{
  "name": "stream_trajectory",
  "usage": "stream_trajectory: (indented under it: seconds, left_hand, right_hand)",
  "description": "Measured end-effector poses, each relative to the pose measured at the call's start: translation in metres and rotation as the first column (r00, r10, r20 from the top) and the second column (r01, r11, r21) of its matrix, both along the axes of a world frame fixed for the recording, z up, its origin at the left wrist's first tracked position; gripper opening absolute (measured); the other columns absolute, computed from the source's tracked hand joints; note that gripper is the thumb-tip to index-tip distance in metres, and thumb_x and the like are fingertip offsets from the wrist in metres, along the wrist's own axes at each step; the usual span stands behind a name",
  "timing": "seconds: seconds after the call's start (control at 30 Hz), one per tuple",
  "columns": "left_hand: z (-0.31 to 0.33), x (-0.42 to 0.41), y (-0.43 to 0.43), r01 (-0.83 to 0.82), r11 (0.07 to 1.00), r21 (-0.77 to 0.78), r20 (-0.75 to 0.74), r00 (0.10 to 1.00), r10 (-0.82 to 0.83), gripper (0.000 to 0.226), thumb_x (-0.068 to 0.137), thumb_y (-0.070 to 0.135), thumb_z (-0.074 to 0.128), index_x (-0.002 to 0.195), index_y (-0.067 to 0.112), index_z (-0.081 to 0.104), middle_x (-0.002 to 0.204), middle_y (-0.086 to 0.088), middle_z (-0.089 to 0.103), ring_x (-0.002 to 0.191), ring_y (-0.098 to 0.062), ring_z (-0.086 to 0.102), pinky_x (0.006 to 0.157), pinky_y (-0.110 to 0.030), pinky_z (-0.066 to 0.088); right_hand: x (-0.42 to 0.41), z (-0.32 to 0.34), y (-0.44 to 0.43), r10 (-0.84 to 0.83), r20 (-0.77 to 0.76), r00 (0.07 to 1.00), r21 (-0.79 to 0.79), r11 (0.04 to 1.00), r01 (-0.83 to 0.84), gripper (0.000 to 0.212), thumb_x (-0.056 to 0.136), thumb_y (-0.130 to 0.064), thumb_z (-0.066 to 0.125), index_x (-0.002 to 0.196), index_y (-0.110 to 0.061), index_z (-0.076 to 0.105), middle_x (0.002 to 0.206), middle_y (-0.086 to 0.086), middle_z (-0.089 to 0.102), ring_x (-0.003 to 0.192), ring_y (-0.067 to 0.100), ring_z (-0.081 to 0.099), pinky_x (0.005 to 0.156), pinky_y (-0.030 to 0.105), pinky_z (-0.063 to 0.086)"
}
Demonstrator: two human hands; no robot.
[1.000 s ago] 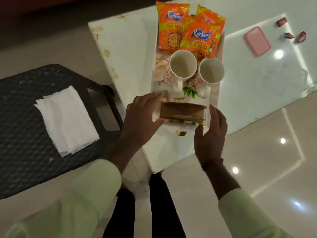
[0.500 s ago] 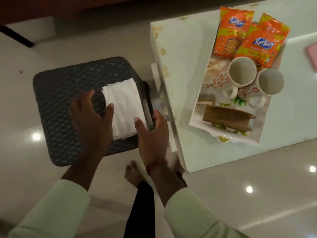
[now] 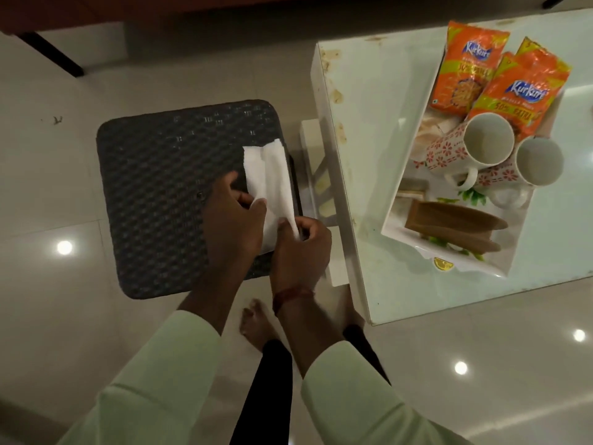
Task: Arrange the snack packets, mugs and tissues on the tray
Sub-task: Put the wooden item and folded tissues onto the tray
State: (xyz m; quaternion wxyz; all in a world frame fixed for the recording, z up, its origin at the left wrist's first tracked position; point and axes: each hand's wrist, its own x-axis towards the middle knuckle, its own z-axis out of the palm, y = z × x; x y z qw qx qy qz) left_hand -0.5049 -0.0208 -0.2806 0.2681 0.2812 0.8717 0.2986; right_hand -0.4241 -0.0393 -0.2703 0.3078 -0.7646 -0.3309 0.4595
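Three packets (image 3: 465, 69), two mugs (image 3: 481, 139) and a brown holder (image 3: 455, 226) sit in the tray (image 3: 426, 248) on the desk (image 3: 378, 107). The tissues (image 3: 269, 175) lie on the black stool (image 3: 167, 187) beside it. Both arms reach down: the left hand (image 3: 234, 226) has its fingers curled round the stack's near edge, and the right hand (image 3: 301, 248) pinches a raised fold in its fingers.

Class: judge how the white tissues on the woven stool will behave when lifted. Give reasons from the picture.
Probably floppy: the tissues fold and bend where the right hand pinches a corner. Likely very light, being thin paper, so sheets may separate. Possibly easy to crumple; the left hand holds their edge too.
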Motion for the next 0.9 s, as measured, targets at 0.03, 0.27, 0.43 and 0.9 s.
stream_trajectory:
  seconds: [0.03, 0.27, 0.43, 0.9]
  left_hand:
    - [0.001, 0.002, -0.002, 0.003, 1.0, -0.013, 0.021, 1.0, -0.003, 0.048, 0.085, 0.025, 0.072, 0.129, 0.016, 0.056, 0.093, 0.02, 0.056, 0.073, 0.007, 0.053, 0.059, -0.006, 0.034]
    - [0.024, 0.038, -0.023, -0.209, 0.978, 0.023, 0.414, 0.892, 0.181, 0.02, 0.089, 0.03, 0.068, 0.104, 0.037, 0.057, 0.095, 0.021, 0.059, 0.086, 0.002, 0.057, 0.063, -0.02, 0.048]
    - [0.05, 0.088, -0.032, -0.478, 0.871, -0.111, 0.812, 0.462, 0.356, 0.021, 0.091, 0.025, 0.062, 0.111, 0.021, 0.066, 0.106, -0.003, 0.075, 0.096, -0.018, 0.071, 0.067, -0.029, 0.057]
    - [0.074, 0.259, -0.004, -0.57, 0.803, -0.175, 0.81, 0.38, 0.446, 0.034, 0.085, 0.011, 0.07, 0.118, 0.018, 0.066, 0.099, 0.0, 0.077, 0.086, -0.017, 0.075, 0.058, -0.025, 0.057]
  right_hand:
    - [0.0, 0.002, -0.001, -0.002, -0.009, 1.0, 0.017, 1.0, 0.002, 0.017, 0.083, -0.018, 0.069, 0.082, -0.032, 0.061, 0.095, -0.009, 0.061, 0.092, 0.012, 0.06, 0.07, 0.014, 0.052]
    - [0.045, 0.026, -0.006, 0.016, -0.064, 0.998, 0.087, 0.996, -0.01, 0.014, 0.084, -0.01, 0.065, 0.093, -0.021, 0.066, 0.085, -0.011, 0.067, 0.078, 0.001, 0.063, 0.062, 0.015, 0.052]
    - [0.12, 0.04, -0.005, 0.408, 0.239, 0.881, 0.395, 0.788, -0.472, 0.027, 0.081, 0.007, 0.061, 0.096, -0.015, 0.067, 0.108, -0.003, 0.067, 0.107, 0.005, 0.06, 0.093, 0.018, 0.047]
    - [0.3, 0.091, 0.025, 0.226, -0.387, 0.894, -0.138, 0.944, -0.298, 0.026, 0.096, -0.019, 0.056, 0.12, -0.026, 0.062, 0.117, -0.013, 0.068, 0.11, 0.013, 0.065, 0.092, 0.045, 0.055]
